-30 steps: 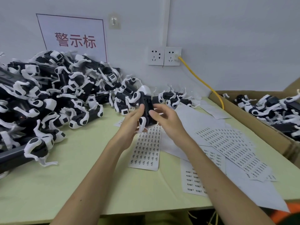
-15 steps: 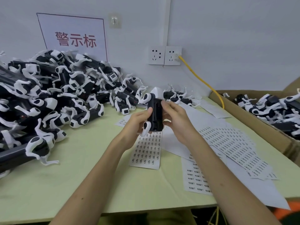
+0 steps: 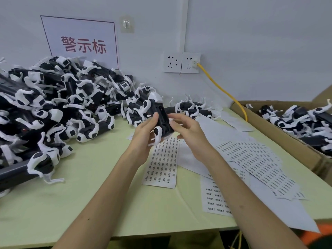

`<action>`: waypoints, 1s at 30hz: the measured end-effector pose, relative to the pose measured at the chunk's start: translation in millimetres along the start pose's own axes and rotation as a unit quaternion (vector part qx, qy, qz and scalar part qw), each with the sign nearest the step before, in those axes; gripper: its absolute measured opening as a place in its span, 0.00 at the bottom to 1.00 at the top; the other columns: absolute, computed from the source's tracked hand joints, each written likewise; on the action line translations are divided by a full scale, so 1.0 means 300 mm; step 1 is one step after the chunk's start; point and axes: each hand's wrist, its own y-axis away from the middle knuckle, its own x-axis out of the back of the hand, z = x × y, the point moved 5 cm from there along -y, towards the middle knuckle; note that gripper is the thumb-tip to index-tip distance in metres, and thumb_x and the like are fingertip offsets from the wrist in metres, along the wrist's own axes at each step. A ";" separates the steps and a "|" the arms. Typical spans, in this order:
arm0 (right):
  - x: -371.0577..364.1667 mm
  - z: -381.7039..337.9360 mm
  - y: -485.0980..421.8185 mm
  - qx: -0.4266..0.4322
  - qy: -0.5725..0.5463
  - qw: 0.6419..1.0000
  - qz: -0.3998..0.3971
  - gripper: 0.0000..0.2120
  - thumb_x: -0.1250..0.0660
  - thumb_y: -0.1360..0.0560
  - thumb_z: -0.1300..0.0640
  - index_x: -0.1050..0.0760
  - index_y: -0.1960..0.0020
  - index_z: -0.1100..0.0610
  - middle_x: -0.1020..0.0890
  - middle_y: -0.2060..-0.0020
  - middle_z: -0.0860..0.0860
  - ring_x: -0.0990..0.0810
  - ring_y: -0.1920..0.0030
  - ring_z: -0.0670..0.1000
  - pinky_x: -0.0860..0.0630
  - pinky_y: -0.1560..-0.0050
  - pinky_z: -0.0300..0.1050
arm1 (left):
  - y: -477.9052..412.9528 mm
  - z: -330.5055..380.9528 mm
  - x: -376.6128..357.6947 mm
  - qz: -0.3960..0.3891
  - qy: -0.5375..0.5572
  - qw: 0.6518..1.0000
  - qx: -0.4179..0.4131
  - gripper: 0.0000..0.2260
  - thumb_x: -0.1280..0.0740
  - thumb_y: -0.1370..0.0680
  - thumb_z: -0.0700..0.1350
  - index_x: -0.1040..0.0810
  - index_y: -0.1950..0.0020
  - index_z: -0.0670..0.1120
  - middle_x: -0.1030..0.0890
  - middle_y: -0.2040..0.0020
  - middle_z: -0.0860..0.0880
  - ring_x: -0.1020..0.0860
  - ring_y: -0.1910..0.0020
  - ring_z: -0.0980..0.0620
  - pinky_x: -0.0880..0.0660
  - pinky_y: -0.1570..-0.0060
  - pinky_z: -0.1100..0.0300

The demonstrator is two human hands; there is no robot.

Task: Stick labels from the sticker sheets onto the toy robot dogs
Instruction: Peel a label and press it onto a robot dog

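The black-and-white plastic toy robot dog (image 3: 162,121) has tilted leftward. The left hand (image 3: 143,132) grips it above the white sticker sheet (image 3: 162,164) on the pale green counter (image 3: 86,186), probably steadying its flat face, which the right hand (image 3: 190,133) touches with loosely spread fingers.

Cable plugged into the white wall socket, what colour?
Yellow cable, clearest in the head view.

Wall (image 3: 251,42): plain pale grey, sign (image 3: 80,44) with red characters, double socket (image 3: 181,62), yellow cable (image 3: 222,92).
Table (image 3: 89,203): pale green top.
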 end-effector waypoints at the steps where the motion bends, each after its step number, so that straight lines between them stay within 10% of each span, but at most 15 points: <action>1: 0.006 0.011 -0.004 -0.001 0.033 0.999 0.015 0.10 0.32 0.19 0.54 0.19 0.39 0.46 0.17 0.46 0.43 0.19 0.47 0.41 0.24 0.48 0.38 | -0.004 -0.003 0.006 0.014 0.011 1.000 0.005 0.23 0.34 0.20 0.60 0.18 0.34 0.45 0.14 0.41 0.43 0.16 0.42 0.45 0.20 0.48 0.58; 5: 0.032 0.109 -0.017 -0.080 0.409 0.909 -0.016 0.25 0.34 0.20 0.43 0.30 0.26 0.51 0.29 0.28 0.52 0.33 0.27 0.55 0.36 0.28 0.56 | -0.013 -0.021 0.052 0.110 0.061 0.990 0.057 0.18 0.31 0.21 0.62 0.17 0.42 0.50 0.17 0.49 0.48 0.18 0.50 0.50 0.25 0.51 0.59; 9: 0.009 0.182 -0.014 -0.130 0.509 0.845 -0.102 0.33 0.38 0.21 0.34 0.34 0.24 0.52 0.36 0.22 0.53 0.41 0.22 0.55 0.44 0.27 0.58 | -0.020 -0.029 0.080 0.153 0.088 0.982 0.063 0.21 0.31 0.22 0.63 0.20 0.36 0.51 0.14 0.46 0.52 0.18 0.51 0.53 0.24 0.48 0.57; 12: 0.008 0.184 -0.027 -0.125 0.471 0.870 -0.082 0.29 0.33 0.23 0.36 0.30 0.27 0.49 0.32 0.26 0.50 0.37 0.25 0.55 0.43 0.29 0.56 | -0.019 -0.026 0.083 0.156 0.110 0.980 0.062 0.16 0.32 0.21 0.63 0.21 0.35 0.62 0.14 0.44 0.55 0.18 0.38 0.52 0.28 0.33 0.52; 16: 0.006 0.182 -0.025 -0.125 0.433 0.888 -0.087 0.32 0.30 0.24 0.40 0.34 0.23 0.47 0.31 0.25 0.48 0.37 0.23 0.53 0.45 0.28 0.55 | -0.018 -0.033 0.083 0.120 0.138 0.980 0.073 0.18 0.32 0.21 0.63 0.20 0.35 0.58 0.15 0.49 0.53 0.18 0.51 0.53 0.29 0.48 0.56; 21: -0.001 0.174 -0.019 -0.114 0.410 0.898 -0.112 0.34 0.30 0.22 0.46 0.41 0.21 0.44 0.28 0.27 0.49 0.33 0.25 0.55 0.47 0.27 0.55 | -0.024 -0.049 0.091 0.105 0.154 0.977 0.098 0.17 0.31 0.23 0.64 0.17 0.47 0.53 0.15 0.52 0.51 0.24 0.47 0.47 0.31 0.44 0.52; 26: -0.009 0.143 -0.013 -0.074 0.354 0.928 -0.085 0.34 0.26 0.25 0.55 0.36 0.23 0.45 0.27 0.31 0.48 0.29 0.30 0.53 0.39 0.29 0.51 | -0.024 -0.057 0.095 0.112 0.185 0.970 0.106 0.27 0.30 0.24 0.65 0.22 0.29 0.53 0.22 0.29 0.49 0.24 0.31 0.41 0.29 0.29 0.46; 30: -0.026 0.110 -0.007 -0.001 0.262 0.964 -0.045 0.33 0.28 0.27 0.68 0.32 0.26 0.49 0.32 0.38 0.45 0.24 0.43 0.45 0.27 0.54 0.28 | -0.026 -0.059 0.090 0.078 0.221 0.966 0.110 0.23 0.29 0.25 0.63 0.17 0.38 0.48 0.16 0.37 0.46 0.19 0.37 0.39 0.26 0.32 0.45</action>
